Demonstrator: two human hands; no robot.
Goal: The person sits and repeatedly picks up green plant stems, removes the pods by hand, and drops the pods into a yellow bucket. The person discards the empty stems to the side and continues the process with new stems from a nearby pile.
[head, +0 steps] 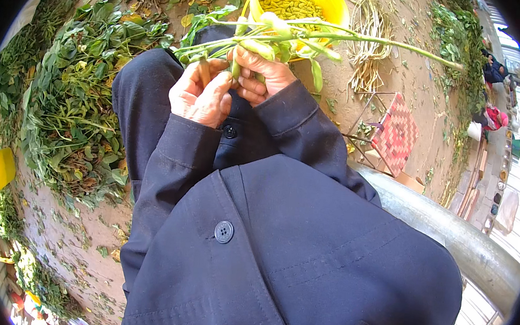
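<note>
Both hands are at a green soybean stalk held above my knees, its bare stem end pointing right. My left hand has its fingers curled around the leafy end, the thumb by a small hanging pod. Close against it, my right hand grips among the pods, fingers bent under; the exact pinch is partly hidden. Plump green pods hang along the stalk. Just beyond stands a yellow bucket, with many picked pods inside.
A big heap of leafy plants lies to the left. Right of the bucket is a bundle of bare stalks. A folding stool with a red woven seat stands near a thick metal pipe. A person sits far right.
</note>
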